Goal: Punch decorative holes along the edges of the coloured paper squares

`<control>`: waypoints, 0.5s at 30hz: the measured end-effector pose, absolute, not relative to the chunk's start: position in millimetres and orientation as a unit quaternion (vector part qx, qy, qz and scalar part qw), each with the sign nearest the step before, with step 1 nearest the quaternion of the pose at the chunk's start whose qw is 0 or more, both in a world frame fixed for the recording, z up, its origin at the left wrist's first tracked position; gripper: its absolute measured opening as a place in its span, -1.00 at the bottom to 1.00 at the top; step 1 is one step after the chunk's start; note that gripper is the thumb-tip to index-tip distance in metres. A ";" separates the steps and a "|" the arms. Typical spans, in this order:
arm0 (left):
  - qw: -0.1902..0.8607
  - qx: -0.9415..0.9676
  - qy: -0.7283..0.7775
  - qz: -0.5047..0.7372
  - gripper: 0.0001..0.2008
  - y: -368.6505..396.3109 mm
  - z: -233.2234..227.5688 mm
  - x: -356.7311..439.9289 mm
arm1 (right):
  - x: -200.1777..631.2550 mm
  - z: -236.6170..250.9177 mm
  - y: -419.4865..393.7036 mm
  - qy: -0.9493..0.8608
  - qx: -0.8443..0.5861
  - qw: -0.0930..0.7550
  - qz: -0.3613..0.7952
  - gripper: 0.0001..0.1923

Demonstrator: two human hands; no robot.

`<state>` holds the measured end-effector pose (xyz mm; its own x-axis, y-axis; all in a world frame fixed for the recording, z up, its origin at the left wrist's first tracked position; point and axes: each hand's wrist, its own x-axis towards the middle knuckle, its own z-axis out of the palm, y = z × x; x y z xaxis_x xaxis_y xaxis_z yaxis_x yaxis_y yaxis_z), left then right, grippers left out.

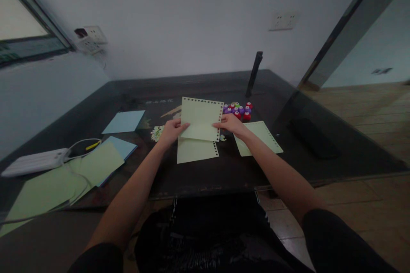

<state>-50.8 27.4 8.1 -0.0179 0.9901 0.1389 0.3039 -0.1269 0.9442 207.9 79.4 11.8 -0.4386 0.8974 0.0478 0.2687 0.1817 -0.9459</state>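
Note:
Between my two hands I hold up a pale green sheet of paper (201,117) with shapes punched along its top and right edges. My left hand (174,131) pinches its left side, thumb in front. On the right side, my right hand (231,124) grips it the same way. Below and partly behind it lies another pale green sheet (195,152), with punched marks on its right edge. Several small craft punches (238,110) in red, purple and green stand just past my right hand. A third punched sheet (261,134) lies under my right forearm.
On the left are a blue sheet (124,122), more green sheets (51,187), a white power strip (36,162) with a cable, and a yellow-tipped item (93,145). A black upright bar (254,74) stands at the back right. A dark flat object (314,138) lies at right.

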 end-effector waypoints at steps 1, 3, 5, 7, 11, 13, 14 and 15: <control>0.374 0.594 0.544 0.461 -0.69 27.0 8.4 -50.6 | 207.9 12.0 79.2 -0.696 -0.419 0.324 0.484 -0.76; 0.371 0.594 0.546 0.460 -0.71 26.2 9.1 -49.7 | 207.7 12.4 78.5 -0.695 -0.426 0.322 0.482 -0.76; 0.373 0.593 0.548 0.457 -0.71 25.8 9.8 -48.7 | 207.3 13.6 77.6 -0.695 -0.434 0.320 0.476 -0.75; 0.369 0.594 0.547 0.460 -0.70 26.2 10.2 -47.9 | 207.5 15.9 77.1 -0.694 -0.443 0.322 0.467 -0.75; 0.351 0.601 0.536 0.477 -0.63 28.7 10.3 -47.2 | 214.8 24.8 79.7 -0.667 -0.456 0.372 0.457 -0.78; 0.351 0.610 0.529 0.474 -0.61 29.5 9.3 -46.5 | 223.8 30.4 82.9 -0.631 -0.463 0.423 0.456 -0.78; 0.346 0.617 0.529 0.468 -0.62 29.6 8.3 -45.8 | 229.3 33.2 84.6 -0.609 -0.466 0.452 0.456 -0.77; 0.334 0.627 0.533 0.459 -0.65 29.5 6.9 -44.9 | 235.2 35.8 86.1 -0.588 -0.464 0.478 0.459 -0.76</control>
<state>-44.9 29.5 6.9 0.0097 0.9754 0.2204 0.3619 -0.2089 0.9085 235.2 86.1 35.8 -0.1130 0.9842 0.1366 0.1081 0.1488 -0.9829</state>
